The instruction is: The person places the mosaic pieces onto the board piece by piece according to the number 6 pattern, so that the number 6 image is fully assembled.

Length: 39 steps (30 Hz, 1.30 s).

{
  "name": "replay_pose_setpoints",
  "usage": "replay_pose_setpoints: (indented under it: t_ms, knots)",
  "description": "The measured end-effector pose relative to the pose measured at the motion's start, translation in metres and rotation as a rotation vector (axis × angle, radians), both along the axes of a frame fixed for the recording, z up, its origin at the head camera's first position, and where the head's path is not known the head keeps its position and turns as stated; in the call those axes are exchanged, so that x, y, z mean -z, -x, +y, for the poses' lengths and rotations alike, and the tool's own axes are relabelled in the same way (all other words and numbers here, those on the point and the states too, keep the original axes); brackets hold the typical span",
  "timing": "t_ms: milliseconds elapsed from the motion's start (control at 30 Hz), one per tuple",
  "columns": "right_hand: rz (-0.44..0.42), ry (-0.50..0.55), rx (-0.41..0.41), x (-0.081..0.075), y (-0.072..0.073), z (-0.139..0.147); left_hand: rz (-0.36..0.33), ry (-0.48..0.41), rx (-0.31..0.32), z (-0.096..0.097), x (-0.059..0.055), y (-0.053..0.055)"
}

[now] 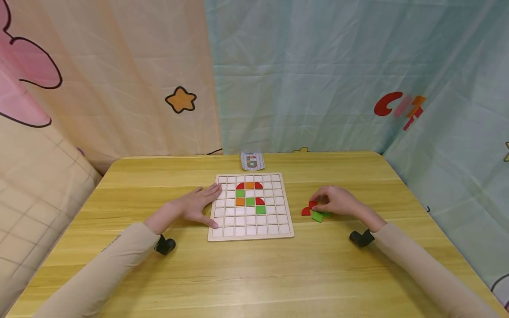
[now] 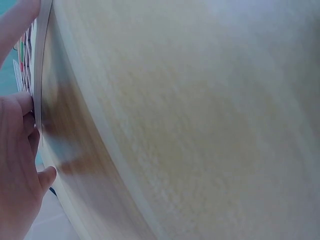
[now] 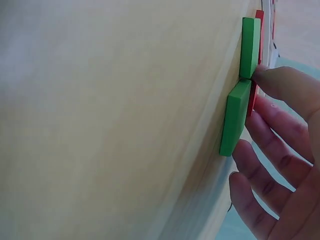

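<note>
"Pinching what, that right hand [image 1: 338, 201]?"

"Its fingers are gripping a red tile [image 1: 312, 205]; a green tile [image 1: 317, 216] is lying at its five o'clock. It's probably light, stiff, smooth: opposite edges are offering the best hold. That's three o'clock from the board [image 1: 250, 237]."

"And the left hand [image 1: 195, 205]?"

"Its spread fingers are resting on the nine-o'clock edge."

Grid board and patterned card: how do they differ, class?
The grid board is larger than the patterned card. The left hand rests on the board; the card is untouched. The board lies nearer the person, the card beyond it. Both show coloured shapes on grids.
</note>
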State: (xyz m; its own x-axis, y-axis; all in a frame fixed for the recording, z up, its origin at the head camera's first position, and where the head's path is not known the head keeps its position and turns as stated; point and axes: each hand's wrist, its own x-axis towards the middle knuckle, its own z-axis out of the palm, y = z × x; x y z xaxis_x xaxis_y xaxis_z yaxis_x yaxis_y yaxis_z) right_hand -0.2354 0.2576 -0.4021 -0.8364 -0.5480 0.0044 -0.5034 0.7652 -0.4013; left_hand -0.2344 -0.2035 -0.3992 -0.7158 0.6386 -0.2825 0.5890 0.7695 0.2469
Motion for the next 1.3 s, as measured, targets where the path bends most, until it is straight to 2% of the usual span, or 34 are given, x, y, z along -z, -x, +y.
replay_pose_setpoints:
  t_ms: [300, 567, 833, 1067, 1300]
  knots:
    - [-0.02, -0.005, 0.078, -0.005, 0.0, -0.006, 0.007, 0.004, 0.005, -0.001, 0.002, 0.001]
    - [0.001, 0.004, 0.089, -0.011, -0.004, -0.019, 0.01, 0.014, 0.003, 0.0, 0.002, 0.001]
    - [0.07, 0.033, 0.038, -0.011, -0.008, -0.035, 0.012, 0.023, 0.003, 0.0, 0.002, 0.001]
    - [0.04, 0.016, 0.038, -0.011, -0.009, -0.05, -0.004, 0.026, -0.005, 0.001, 0.003, 0.002]
    - [0.057, 0.031, 0.013, -0.011, -0.01, -0.069, -0.002, 0.016, 0.003, 0.001, 0.001, 0.002]
